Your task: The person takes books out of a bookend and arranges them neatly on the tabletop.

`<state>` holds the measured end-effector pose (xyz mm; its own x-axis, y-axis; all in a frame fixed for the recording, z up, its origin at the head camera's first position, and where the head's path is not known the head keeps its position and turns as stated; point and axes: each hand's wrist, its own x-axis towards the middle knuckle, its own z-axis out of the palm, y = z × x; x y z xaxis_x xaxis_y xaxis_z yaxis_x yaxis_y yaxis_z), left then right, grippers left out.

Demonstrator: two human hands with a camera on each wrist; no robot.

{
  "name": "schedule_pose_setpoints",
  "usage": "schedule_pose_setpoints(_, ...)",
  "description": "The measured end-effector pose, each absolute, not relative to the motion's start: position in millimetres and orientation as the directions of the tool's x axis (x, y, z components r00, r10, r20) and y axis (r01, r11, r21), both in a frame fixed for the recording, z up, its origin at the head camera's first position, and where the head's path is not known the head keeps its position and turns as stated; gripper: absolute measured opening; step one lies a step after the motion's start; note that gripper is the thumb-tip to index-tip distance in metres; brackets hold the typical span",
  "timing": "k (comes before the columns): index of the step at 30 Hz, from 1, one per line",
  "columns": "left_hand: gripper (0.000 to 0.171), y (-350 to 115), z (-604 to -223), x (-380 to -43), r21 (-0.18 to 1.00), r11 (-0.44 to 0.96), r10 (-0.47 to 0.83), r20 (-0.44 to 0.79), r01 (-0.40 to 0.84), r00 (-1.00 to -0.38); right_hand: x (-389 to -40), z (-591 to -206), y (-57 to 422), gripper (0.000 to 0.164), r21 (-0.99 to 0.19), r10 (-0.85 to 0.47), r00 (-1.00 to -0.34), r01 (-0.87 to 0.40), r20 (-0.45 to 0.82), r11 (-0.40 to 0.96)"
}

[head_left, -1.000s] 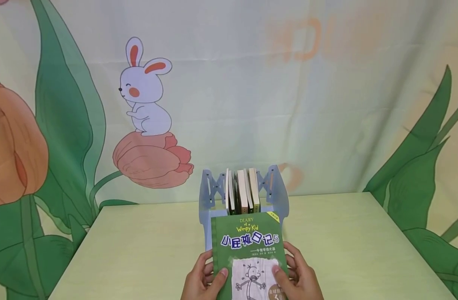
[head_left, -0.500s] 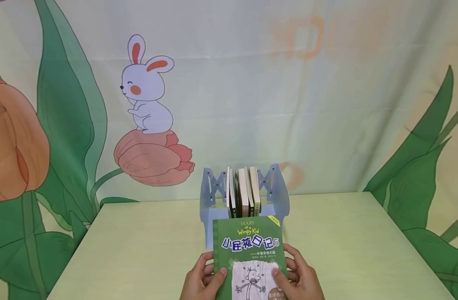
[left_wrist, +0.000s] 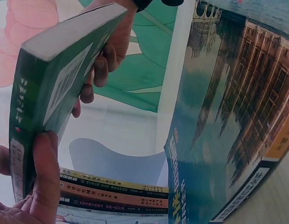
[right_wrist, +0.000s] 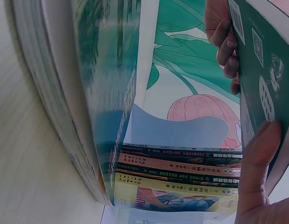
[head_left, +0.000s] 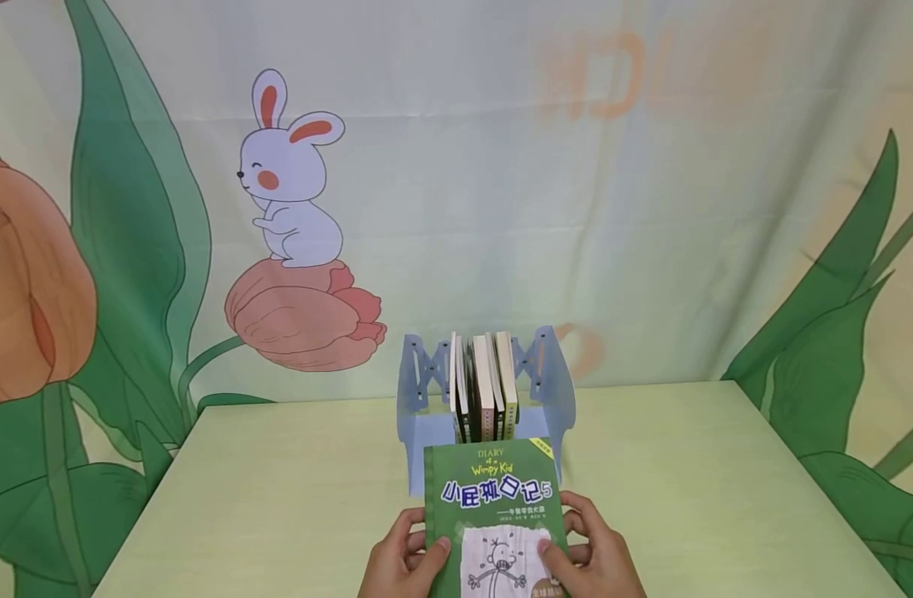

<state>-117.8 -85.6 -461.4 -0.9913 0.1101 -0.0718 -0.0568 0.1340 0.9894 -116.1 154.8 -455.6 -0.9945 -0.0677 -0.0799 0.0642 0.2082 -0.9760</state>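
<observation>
A green paperback book [head_left: 493, 490] with a cartoon boy on its cover is held up in front of the bookrack. My left hand [head_left: 407, 555] grips its left edge, thumb on the front cover. On the opposite edge my right hand [head_left: 594, 550] does the same, thumb over the cover picture. Fingers of both hands go behind the book. Behind it stands a blue bookrack [head_left: 559, 390] with several upright books [head_left: 483, 386] in its middle; the held book hides the rack's lower front. The wrist views show the green book's back cover [right_wrist: 261, 74] and the racked books' spines [left_wrist: 121, 196].
A large book [left_wrist: 223, 112] with buildings and water on its cover appears close by in both wrist views. A pale green table [head_left: 688, 482] carries the rack. Behind hangs a cloth [head_left: 456, 208] printed with a rabbit and tulips.
The green book has dropped slightly in the head view, so more of the racked spines show above it. Both hands keep their grip.
</observation>
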Motion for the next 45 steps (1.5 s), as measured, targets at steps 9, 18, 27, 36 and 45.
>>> schedule_pose_setpoints(9,0.039,-89.3,-468.8,-119.4,0.973,0.214,0.142,-0.119,-0.087,-0.983,-121.8,-464.0,160.9,0.056,-0.963,-0.152,-0.981,0.078,-0.120,0.257)
schedule_pose_setpoints(18,0.034,-92.5,-475.8,-125.0,0.951,0.286,0.169,-0.174,-0.120,-0.970,-128.8,-472.3,166.0,0.060,-0.948,-0.248,-0.952,0.096,-0.177,0.305)
schedule_pose_setpoints(27,0.031,-97.2,-481.7,-127.4,0.926,0.376,0.207,-0.126,-0.040,-0.970,-131.3,-476.9,166.3,0.060,-0.923,-0.268,-0.935,0.125,-0.233,0.364)
schedule_pose_setpoints(36,0.022,-98.7,-487.1,-128.2,0.868,0.496,0.246,-0.170,-0.026,-0.954,-130.7,-481.9,171.1,0.049,-0.851,-0.313,-0.933,-0.013,-0.179,0.525)
schedule_pose_setpoints(45,0.022,-97.4,-490.1,-128.4,0.814,0.579,0.245,-0.226,-0.045,-0.943,-130.4,-488.3,174.4,0.044,-0.793,-0.347,-0.925,-0.090,-0.158,0.602)
